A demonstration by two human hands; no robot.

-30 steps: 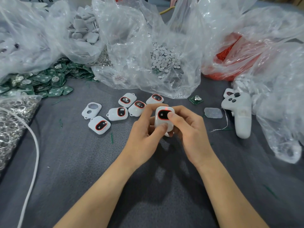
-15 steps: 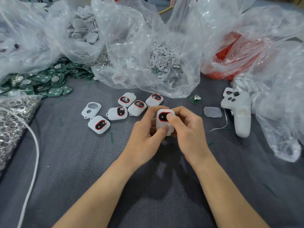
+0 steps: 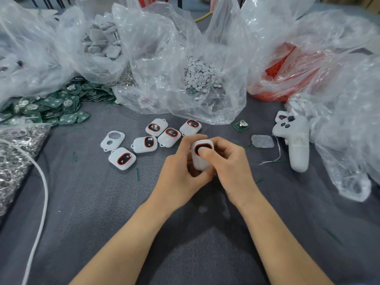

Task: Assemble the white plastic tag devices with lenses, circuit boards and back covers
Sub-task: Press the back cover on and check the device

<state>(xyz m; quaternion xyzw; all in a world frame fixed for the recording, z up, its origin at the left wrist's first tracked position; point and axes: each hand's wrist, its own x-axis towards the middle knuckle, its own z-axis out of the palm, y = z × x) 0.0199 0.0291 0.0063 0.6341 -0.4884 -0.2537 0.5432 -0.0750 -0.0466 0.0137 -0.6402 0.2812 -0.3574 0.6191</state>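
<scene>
Over the grey counter [image 3: 102, 202] your hands have sunk a little in the last second. The left hand [image 3: 178, 177] and right hand [image 3: 230, 167] both grip the white tag [image 3: 200, 163], held upright between them, near the lensed tags [image 3: 123, 158] lying behind. Your right thumb [image 3: 206, 151] has slid from the rim onto the red-ringed lens [image 3: 197, 148], so you are probably pressing it home.

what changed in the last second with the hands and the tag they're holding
The right hand slid its thumb from the edge of the lens onto its middle, now pressing there. The tag barely shifted. Unchanged: the left hand and right hand both keep their grip on the tag, and the loose tags on the table lie as before.
</scene>
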